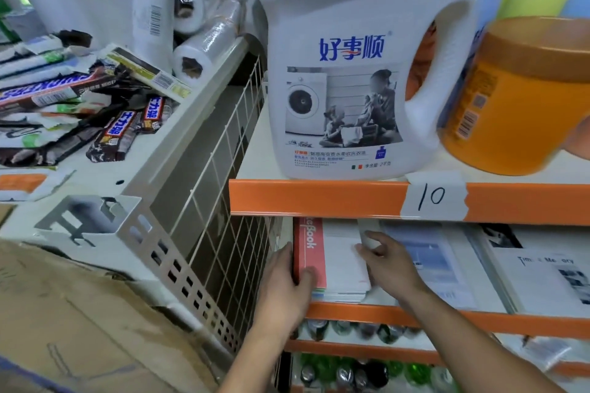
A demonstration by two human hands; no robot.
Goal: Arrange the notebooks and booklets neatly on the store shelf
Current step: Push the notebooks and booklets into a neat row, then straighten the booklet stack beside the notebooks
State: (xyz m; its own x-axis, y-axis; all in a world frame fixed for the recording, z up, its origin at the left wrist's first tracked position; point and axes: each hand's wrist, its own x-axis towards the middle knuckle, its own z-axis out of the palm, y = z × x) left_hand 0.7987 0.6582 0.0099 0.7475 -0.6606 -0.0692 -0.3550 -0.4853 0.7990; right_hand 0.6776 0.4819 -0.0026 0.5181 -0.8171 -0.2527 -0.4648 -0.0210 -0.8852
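I see both hands in on the middle shelf, under the orange shelf edge (319,198) that carries a white paper tag marked "10" (434,198). The task's stack of thin notebooks (341,268), its top cover showing a red band lettered "NoteBook" on the left and white on the right, lies flat at the left end of that shelf, just beside the white wire grid divider (223,201). My left hand (284,284) grips the stack's near left corner, fingers curled round the left edge and thumb pressed on the red band. My right hand (389,265) rests on the right side of the top cover with fingers loosely extended, holding nothing that I can make out. Just right of the stack lie pale blue-and-white booklets (431,258), and further right a black-and-white booklet titled "Time Memory" (542,281). On the shelf above stand a large white plastic detergent jug with blue lettering (351,73) and, to its right, an orange plastic tub (517,99), tilted and blurred. Far left, a cream shelf holds brown chocolate bars (121,134) and clear rolls of plastic bags (198,57). A brown cardboard box (79,329) sits near left, and green bottles and cans (351,329) fill the shelves below.
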